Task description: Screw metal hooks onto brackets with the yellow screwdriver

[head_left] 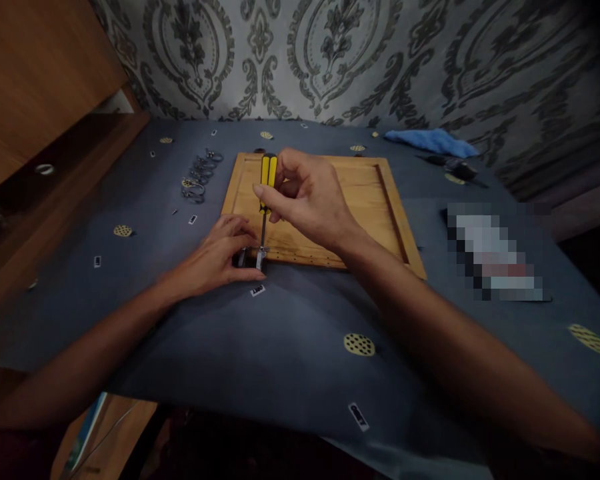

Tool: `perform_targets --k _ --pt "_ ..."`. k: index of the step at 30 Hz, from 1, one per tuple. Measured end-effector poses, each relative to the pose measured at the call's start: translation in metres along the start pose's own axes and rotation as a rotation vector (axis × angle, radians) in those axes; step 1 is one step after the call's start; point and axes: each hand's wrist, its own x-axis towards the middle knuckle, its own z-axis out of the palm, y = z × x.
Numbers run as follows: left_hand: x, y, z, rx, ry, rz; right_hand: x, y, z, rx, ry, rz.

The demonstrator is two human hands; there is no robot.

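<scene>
A shallow wooden tray or panel with a raised rim (400,213) lies flat on the dark patterned cloth. My right hand (310,197) is closed on the yellow and black handle of a screwdriver (268,180), which stands nearly upright. Its tip meets a small metal piece (261,257) at the panel's near left edge. My left hand (227,257) rests at that corner, thumb and fingers round the metal piece and steadying it against the wood. What lies under the left fingers is partly hidden.
Several metal clips or rings (200,175) lie left of the panel. A blue cloth (433,141) and a dark tool (455,168) lie at the back right, with a pixelated flat object (497,257) nearer. Wooden furniture (45,87) borders the left.
</scene>
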Motion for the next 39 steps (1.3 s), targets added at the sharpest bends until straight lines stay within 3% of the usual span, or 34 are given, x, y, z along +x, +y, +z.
perform_targets --k 10,19,26,34,39 --pt "0.000 0.001 -0.002 -0.015 -0.016 -0.015 -0.002 -0.003 -0.001 -0.019 -0.072 -0.005" --pt "0.001 0.001 -0.001 -0.017 -0.026 -0.037 0.001 0.005 -0.001 0.044 -0.042 0.035" --pt "0.001 0.002 -0.003 -0.010 -0.027 -0.011 0.003 0.011 -0.012 0.099 0.153 0.031" --pt "-0.001 -0.002 0.000 0.002 -0.023 -0.030 -0.020 0.036 -0.017 0.156 0.229 0.109" --pt "0.000 0.000 -0.002 0.011 -0.038 -0.035 -0.027 0.035 -0.016 0.165 0.290 0.071"
